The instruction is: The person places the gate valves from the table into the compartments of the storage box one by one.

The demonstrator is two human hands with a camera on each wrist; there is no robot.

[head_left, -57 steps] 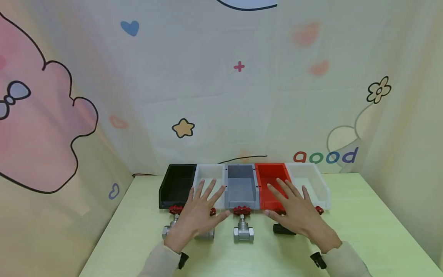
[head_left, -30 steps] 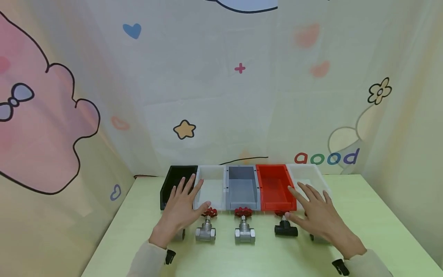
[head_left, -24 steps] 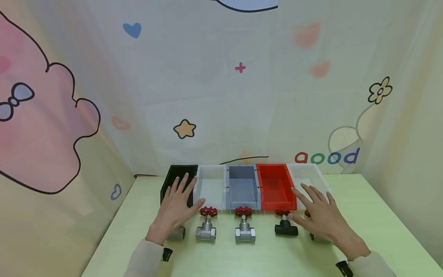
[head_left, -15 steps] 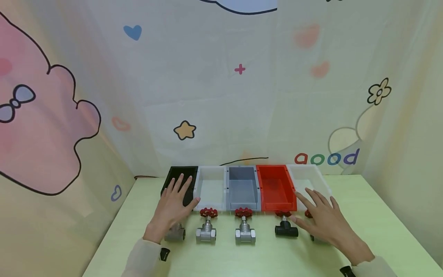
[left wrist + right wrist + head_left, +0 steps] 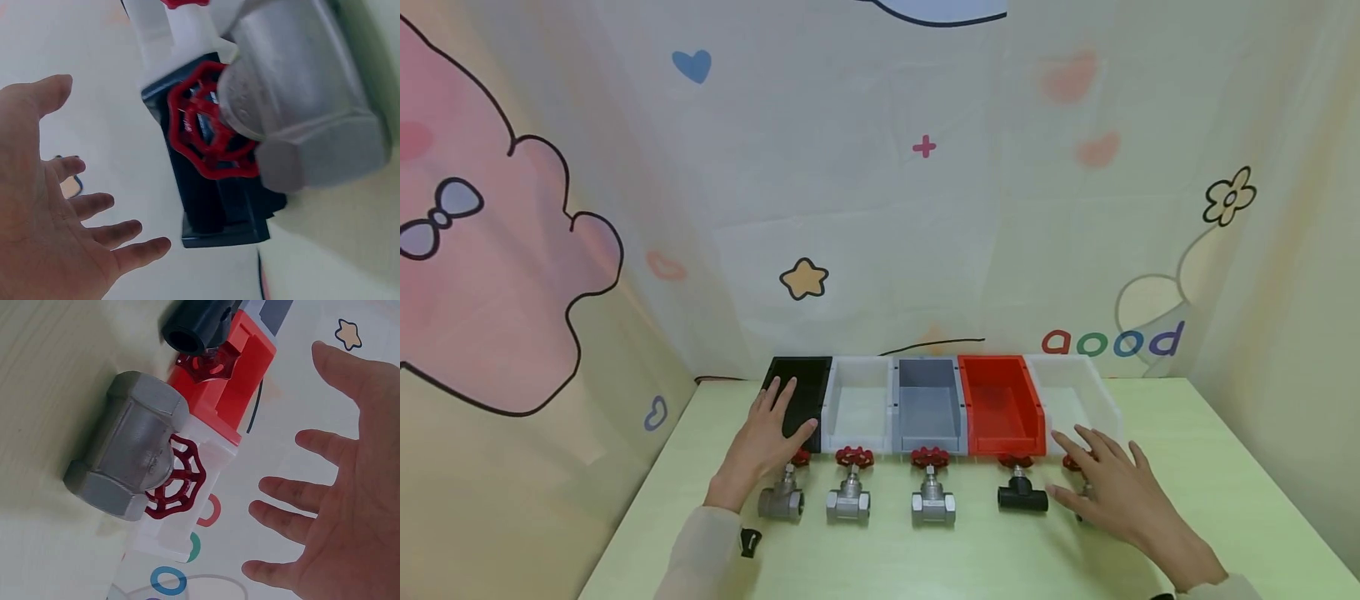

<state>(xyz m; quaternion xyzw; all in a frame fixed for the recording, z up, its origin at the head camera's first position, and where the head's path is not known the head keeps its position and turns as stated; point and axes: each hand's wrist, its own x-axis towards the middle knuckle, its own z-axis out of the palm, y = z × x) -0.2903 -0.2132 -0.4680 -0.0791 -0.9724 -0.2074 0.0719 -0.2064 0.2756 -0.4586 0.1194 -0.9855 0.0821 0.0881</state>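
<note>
My left hand (image 5: 758, 450), fingers spread and holding nothing, hovers over the leftmost metal valve and the front of the black bin (image 5: 805, 392). In the left wrist view that valve (image 5: 300, 94) with its red handwheel stands beside the open palm (image 5: 50, 237). My right hand (image 5: 1127, 496) is spread above the rightmost valve, partly hiding it; in the right wrist view this grey valve (image 5: 134, 444) stands apart from the fingers. Between the hands are two metal valves, one left (image 5: 848, 502) and one central (image 5: 933, 505), and a black valve (image 5: 1022, 497), all with red handwheels.
Behind the valves, side by side, stand a white bin (image 5: 860, 408), a grey bin (image 5: 928, 408), a red bin (image 5: 1000, 404) and another white bin (image 5: 1070, 396). A patterned curtain (image 5: 865, 208) rises behind the pale table (image 5: 880, 567).
Both hands have moved apart and outward, the left toward the left and the right toward the right and slightly nearer. More of the leftmost valve shows. The valves and bins stay in place.
</note>
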